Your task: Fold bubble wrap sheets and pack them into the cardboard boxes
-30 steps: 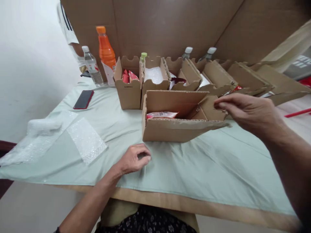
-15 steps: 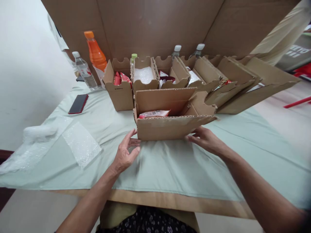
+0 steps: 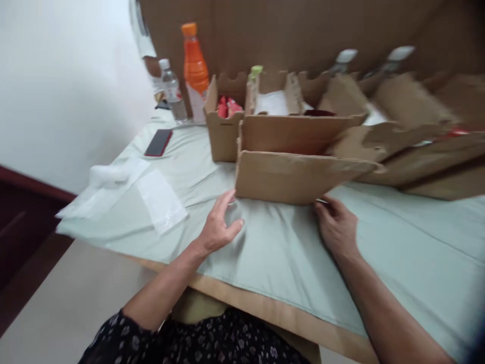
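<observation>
An open-topped cardboard box [image 3: 278,177] stands in front of me, its long side facing me; its inside floor is hidden from this angle. My left hand [image 3: 217,227] is open beside its lower left corner, thumb and fingers spread, fingertips at or close to the cardboard. At the lower right corner, my right hand [image 3: 339,227] has its fingers curled against the box, the tips partly out of sight. Directly behind stands a row of similar boxes, including one with red packets [image 3: 228,107] and one with a white sheet [image 3: 272,103] inside.
Left of the boxes are an orange drink bottle [image 3: 195,68], a clear bottle [image 3: 174,93] and a phone [image 3: 158,142]. Bubble wrap [image 3: 161,202] lies on the pale green cloth [image 3: 273,247]. Two more white-capped bottles [image 3: 345,56] show behind the row. A large cardboard panel [image 3: 295,35] closes the back.
My view has swung left, so everything sits further right in the picture. The front box appears closer to the row, and the red-and-white packet in it has dropped out of sight. Both hands stay beside it.
</observation>
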`<state>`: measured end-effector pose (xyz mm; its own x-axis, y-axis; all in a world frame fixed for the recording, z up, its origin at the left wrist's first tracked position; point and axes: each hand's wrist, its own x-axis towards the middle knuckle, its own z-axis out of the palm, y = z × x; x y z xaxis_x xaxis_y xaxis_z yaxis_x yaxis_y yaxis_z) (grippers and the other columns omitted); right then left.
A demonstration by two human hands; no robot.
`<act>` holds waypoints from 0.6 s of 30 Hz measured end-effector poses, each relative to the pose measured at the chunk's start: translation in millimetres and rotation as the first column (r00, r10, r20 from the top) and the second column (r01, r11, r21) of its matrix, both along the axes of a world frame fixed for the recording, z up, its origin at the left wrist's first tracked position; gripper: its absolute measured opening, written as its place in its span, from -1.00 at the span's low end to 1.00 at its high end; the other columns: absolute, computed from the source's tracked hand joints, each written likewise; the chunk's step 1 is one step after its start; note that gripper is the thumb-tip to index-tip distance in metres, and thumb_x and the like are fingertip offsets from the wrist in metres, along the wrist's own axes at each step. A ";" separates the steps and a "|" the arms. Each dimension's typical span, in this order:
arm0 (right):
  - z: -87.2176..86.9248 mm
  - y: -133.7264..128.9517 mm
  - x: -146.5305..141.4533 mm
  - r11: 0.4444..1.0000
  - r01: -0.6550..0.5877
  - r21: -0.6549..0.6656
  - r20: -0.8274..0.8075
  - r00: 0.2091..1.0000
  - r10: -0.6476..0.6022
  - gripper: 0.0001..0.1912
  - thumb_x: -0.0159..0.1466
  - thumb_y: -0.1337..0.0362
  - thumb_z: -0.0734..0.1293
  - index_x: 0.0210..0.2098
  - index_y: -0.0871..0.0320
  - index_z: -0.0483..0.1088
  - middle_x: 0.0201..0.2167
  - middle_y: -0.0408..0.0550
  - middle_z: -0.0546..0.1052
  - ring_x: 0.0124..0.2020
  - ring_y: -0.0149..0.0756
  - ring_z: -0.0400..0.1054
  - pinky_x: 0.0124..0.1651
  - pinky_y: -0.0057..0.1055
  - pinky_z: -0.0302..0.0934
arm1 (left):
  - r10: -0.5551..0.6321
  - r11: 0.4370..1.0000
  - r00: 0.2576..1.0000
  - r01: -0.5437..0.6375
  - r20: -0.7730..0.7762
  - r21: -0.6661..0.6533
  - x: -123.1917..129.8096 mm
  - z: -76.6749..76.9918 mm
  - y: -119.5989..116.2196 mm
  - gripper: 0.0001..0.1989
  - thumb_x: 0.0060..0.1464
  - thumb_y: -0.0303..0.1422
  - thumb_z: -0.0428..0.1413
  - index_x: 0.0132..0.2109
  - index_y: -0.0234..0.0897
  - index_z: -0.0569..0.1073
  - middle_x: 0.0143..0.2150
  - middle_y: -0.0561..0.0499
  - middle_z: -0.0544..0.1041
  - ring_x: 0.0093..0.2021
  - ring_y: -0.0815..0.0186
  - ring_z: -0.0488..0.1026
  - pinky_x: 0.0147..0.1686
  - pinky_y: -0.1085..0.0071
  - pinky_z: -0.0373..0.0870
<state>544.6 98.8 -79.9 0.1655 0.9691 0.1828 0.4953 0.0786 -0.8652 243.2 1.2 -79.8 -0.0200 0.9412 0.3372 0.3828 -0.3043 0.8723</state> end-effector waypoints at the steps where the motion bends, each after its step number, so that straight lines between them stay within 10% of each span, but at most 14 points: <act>1: -2.7 -0.9 0.2 1.000 0.027 -0.007 0.001 1.000 -0.027 -0.63 0.17 0.07 0.38 -0.09 0.10 0.54 -0.26 0.12 0.67 -0.24 -0.02 0.60 -0.03 -0.02 0.49 | 0.070 0.997 0.996 -0.069 -0.049 0.017 -1.6 2.2 -1.8 -0.37 0.17 -0.35 0.18 0.37 -0.25 0.33 0.40 -0.30 0.38 0.33 -0.01 0.44 0.29 -0.01 0.44; 8: -7.7 1.7 -1.9 0.998 0.057 -0.016 0.052 0.997 -0.056 -0.69 0.02 0.11 0.39 -0.22 -0.03 0.52 -0.15 0.19 0.69 -0.09 0.16 0.63 0.10 0.05 0.45 | 0.472 0.867 0.728 -0.487 -0.498 0.108 -47.7 23.8 -47.3 -0.60 0.14 -0.38 0.24 0.14 -0.20 0.53 0.29 -0.24 0.49 0.31 -0.09 0.41 0.34 -0.10 0.30; 12: -12.9 3.8 -3.3 0.999 0.052 -0.004 0.052 0.997 -0.052 -0.68 0.03 0.08 0.38 -0.22 -0.01 0.52 -0.11 0.23 0.68 -0.10 0.14 0.62 0.10 0.07 0.44 | 0.446 0.774 0.533 -0.633 -0.719 0.010 -87.6 23.8 -71.2 -0.65 0.09 -0.39 0.26 0.05 -0.21 0.57 0.07 -0.24 0.59 0.14 -0.13 0.48 0.17 -0.07 0.39; 18: -4.9 -4.0 0.7 0.991 0.077 0.105 -0.019 0.997 -0.075 -0.79 0.09 0.12 0.37 -0.29 0.03 0.53 -0.18 0.17 0.67 -0.10 0.11 0.62 0.08 0.07 0.45 | 0.499 0.740 0.543 -0.672 -0.676 0.007 -96.7 29.6 -63.6 -0.86 0.18 -0.45 0.08 -0.28 -0.20 0.52 -0.25 -0.11 0.58 -0.16 0.07 0.51 -0.07 0.16 0.43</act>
<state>545.3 94.8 -84.8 0.2412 0.9290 0.2806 0.4902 0.1329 -0.8614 146.4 -62.4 -50.2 -0.4735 0.8387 0.2690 0.8517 0.3583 0.3823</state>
